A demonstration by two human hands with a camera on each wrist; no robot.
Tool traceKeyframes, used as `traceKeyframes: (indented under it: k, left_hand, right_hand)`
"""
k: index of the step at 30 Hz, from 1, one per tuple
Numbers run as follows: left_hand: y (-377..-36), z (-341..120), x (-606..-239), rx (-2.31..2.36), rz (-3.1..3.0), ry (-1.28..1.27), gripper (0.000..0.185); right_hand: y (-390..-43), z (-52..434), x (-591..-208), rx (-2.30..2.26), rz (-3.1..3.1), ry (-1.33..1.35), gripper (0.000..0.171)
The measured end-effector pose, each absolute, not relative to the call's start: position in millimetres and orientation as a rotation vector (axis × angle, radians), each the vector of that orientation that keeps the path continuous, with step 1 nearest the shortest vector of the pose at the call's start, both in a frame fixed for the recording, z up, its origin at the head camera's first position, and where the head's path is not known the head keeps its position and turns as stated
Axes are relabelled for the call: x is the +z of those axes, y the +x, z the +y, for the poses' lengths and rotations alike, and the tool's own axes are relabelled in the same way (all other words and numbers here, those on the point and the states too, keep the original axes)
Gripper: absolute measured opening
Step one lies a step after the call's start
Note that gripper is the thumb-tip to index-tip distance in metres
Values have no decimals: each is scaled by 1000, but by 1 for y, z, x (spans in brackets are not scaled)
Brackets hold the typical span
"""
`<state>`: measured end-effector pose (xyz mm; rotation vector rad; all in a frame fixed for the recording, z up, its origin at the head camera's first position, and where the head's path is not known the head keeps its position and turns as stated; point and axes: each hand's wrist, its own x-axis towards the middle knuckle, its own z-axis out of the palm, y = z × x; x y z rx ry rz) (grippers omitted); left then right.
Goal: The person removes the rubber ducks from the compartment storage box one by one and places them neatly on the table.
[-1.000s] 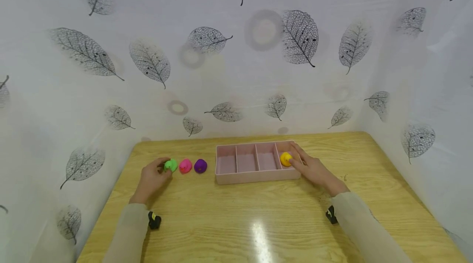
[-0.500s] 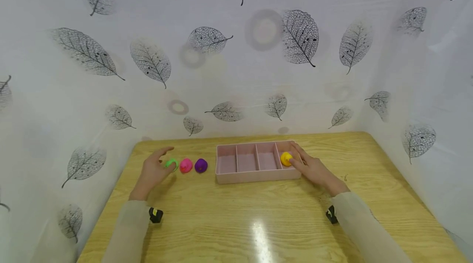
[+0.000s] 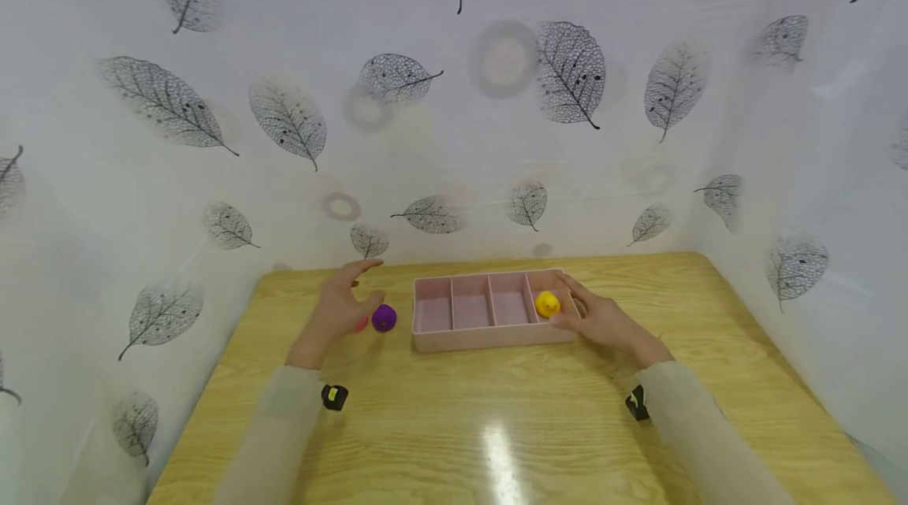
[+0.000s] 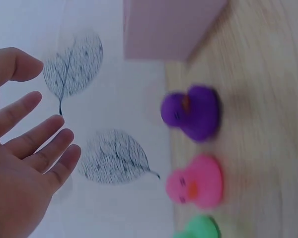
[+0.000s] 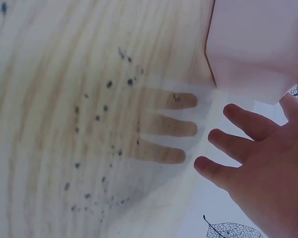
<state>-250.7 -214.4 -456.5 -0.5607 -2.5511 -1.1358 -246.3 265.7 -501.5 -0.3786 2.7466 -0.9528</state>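
Observation:
A pink tray (image 3: 489, 338) with several compartments lies on the wooden table; a yellow duck (image 3: 547, 304) sits in its rightmost compartment. My right hand (image 3: 589, 316) rests with relaxed fingers against the tray's right end, beside the yellow duck, and holds nothing. Left of the tray stand a purple duck (image 3: 384, 318) and a pink duck (image 3: 362, 324), the pink one mostly hidden in the head view. My left hand (image 3: 344, 302) hovers over them, fingers spread and empty. The left wrist view shows the purple duck (image 4: 191, 111), the pink duck (image 4: 196, 181) and a green duck (image 4: 198, 228) in a row.
The table (image 3: 496, 426) is boxed in by white leaf-patterned walls (image 3: 454, 135) at the back and both sides. A corner of the tray (image 5: 258, 44) shows in the right wrist view, with bare wood (image 5: 89, 124) beside it.
My left hand let go of the green duck, opened, and moved right and up over the pink duck. The right hand stayed by the yellow duck.

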Motion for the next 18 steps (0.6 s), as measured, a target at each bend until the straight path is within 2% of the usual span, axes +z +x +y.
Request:
traceKeyframes:
  k: [7, 18]
  left_hand:
    - [-259, -162, -444, -1141, -2588, -732, 52]
    - [-273, -90, -442, -1250, -2663, -843, 45]
  right_hand:
    - [-248, 269, -498, -906, 2756, -432, 98]
    - [-249, 270, -504, -937, 2753, -448, 97]
